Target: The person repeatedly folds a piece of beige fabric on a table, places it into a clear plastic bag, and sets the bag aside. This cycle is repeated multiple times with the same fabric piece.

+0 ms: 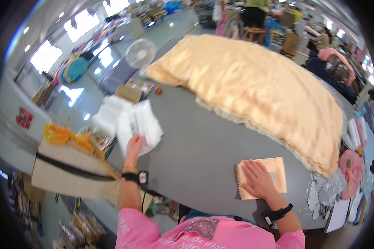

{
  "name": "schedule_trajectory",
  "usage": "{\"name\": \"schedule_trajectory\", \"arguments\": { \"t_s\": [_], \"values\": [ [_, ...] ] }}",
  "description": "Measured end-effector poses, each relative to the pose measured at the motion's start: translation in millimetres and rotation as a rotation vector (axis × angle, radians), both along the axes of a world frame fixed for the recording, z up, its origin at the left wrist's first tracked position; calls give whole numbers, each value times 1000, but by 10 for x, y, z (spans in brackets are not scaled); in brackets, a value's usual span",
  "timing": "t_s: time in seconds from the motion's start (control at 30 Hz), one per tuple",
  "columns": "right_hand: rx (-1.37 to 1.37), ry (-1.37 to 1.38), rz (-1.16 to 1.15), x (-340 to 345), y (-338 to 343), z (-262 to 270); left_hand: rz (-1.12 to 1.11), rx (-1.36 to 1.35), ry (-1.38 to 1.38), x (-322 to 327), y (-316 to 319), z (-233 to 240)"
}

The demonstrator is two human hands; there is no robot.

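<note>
My left hand [135, 145] grips the near edge of a white plastic bag [148, 127], which bears dark print and lies by a heap of similar white bags [110, 113] at the table's left edge. My right hand [258, 179] rests flat, fingers spread slightly, on a folded peach cloth [278, 165] with a toothed left edge and a pale round mark. Beyond both hands a long pile of peach fabric [255, 81] stretches across the grey table [193, 149], with a pale trimmed edge along its near side.
A white fan [140, 53] stands past the table's far left corner. A small orange-brown ball [158, 90] lies near cardboard pieces [128, 93]. Grey-white tags or trimmings [325, 190] and a pink bundle [351, 172] sit at right. Left is a cardboard sheet [78, 168]. Other people are farther off.
</note>
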State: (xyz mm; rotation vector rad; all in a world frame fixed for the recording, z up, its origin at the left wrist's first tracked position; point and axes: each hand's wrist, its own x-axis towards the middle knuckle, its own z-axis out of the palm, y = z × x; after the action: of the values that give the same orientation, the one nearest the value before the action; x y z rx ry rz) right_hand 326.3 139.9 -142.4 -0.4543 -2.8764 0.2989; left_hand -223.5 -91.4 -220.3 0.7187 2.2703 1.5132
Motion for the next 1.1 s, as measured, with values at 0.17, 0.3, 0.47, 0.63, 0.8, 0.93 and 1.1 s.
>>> {"name": "schedule_trajectory", "arguments": {
  "t_s": [0.17,0.3,0.47,0.63,0.8,0.93,1.1],
  "values": [
    [206,193,-42,91,-70,116,334,95,106,-67,-5,165],
    [246,386,-20,-37,-273,522,92,122,688,840,291,934],
    [282,535,15,-436,-468,967,-710,175,783,2810,788,1725],
    [101,548,-48,-383,-357,825,-856,217,808,3365,954,1965],
    [99,404,-22,188,-289,704,-1079,-184,929,3235,860,2069],
    [71,375,-126,629,-310,704,-1232,-342,940,2937,691,2360],
    [-114,316,-174,536,-413,638,-1394,-157,677,2959,606,2109]
  ]
}}
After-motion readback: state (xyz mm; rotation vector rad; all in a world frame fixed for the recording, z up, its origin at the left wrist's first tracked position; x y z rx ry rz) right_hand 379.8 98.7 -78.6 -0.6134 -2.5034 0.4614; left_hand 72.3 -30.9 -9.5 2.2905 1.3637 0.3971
